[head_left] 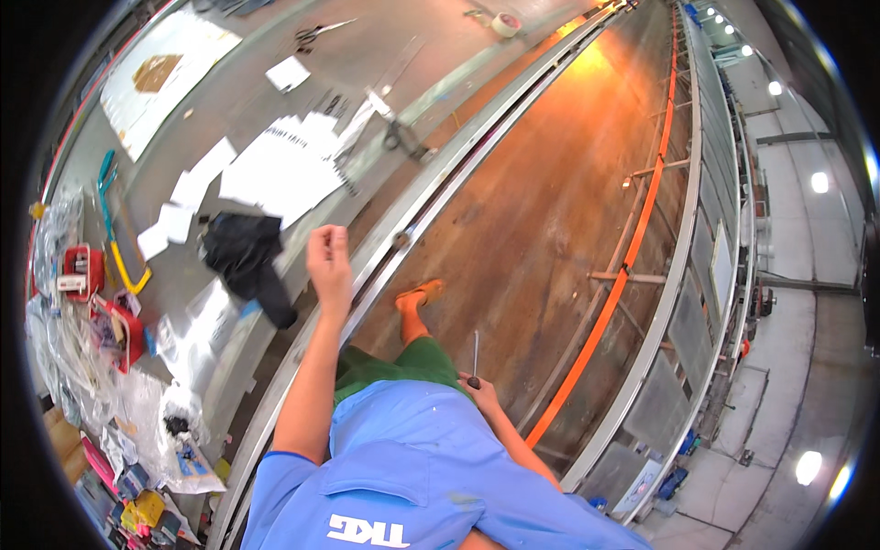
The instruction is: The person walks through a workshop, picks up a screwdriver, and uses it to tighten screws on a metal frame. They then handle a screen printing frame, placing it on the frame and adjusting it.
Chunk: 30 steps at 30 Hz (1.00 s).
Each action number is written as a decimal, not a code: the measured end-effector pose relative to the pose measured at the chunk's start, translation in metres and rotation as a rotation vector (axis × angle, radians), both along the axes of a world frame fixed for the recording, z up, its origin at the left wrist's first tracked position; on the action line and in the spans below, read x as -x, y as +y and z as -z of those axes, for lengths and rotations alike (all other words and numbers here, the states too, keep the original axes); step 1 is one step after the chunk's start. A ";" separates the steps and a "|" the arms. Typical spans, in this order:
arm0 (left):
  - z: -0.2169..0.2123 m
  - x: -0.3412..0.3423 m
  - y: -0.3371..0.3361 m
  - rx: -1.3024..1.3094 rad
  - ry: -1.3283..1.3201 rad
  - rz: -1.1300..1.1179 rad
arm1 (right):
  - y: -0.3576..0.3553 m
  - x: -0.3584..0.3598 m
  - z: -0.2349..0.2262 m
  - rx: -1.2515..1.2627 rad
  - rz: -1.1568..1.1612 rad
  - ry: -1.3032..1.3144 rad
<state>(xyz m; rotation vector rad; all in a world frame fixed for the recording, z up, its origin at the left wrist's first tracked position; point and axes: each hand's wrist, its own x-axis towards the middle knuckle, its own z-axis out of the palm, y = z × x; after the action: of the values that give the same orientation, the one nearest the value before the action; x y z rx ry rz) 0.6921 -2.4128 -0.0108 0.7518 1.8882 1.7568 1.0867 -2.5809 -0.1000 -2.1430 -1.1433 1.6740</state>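
A long brown floor runs up the middle of the view, with a metal rail along its left edge and an orange bar on its right, backed by a run of grey metal panels. Left of the rail lies a grey bench strewn with loose things.

The person in a blue shirt and green trousers stands on the brown floor, 1 foot in an orange sandal just beside the rail.

On the bench, a spread of white paper sheets lies near the middle, and a crumpled black cloth sits just below them. Clear plastic bags pile at the bench's near left end, beside 2 red tools. A teal and yellow hose curls above the red tools. Scissors lie at the far end, and a roll of tape sits well apart at the top.

The left hand is raised over the rail, fingers curled loosely together; whether it grips anything I cannot tell. It is near the black cloth without touching it. The right hand hangs low by the hip, closed around the dark handle of a screwdriver, whose thin metal shaft points up over the brown floor.
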 end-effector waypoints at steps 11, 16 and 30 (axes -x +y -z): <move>0.013 -0.105 0.128 0.394 0.479 0.010 | 0.198 -0.176 -0.012 -0.029 0.311 -0.133; 0.020 -0.106 0.137 0.640 0.612 -0.017 | 0.347 -0.143 -0.002 -0.086 -0.019 -0.117; 0.033 -0.101 0.175 0.885 0.562 -0.344 | 0.691 -0.059 -0.034 -0.382 -0.080 0.242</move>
<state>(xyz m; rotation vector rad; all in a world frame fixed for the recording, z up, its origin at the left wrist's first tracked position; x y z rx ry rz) 0.7933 -2.2377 -0.0434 0.6063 2.9652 0.6788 1.1452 -1.8894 -0.0661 -1.6385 -1.3587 1.5415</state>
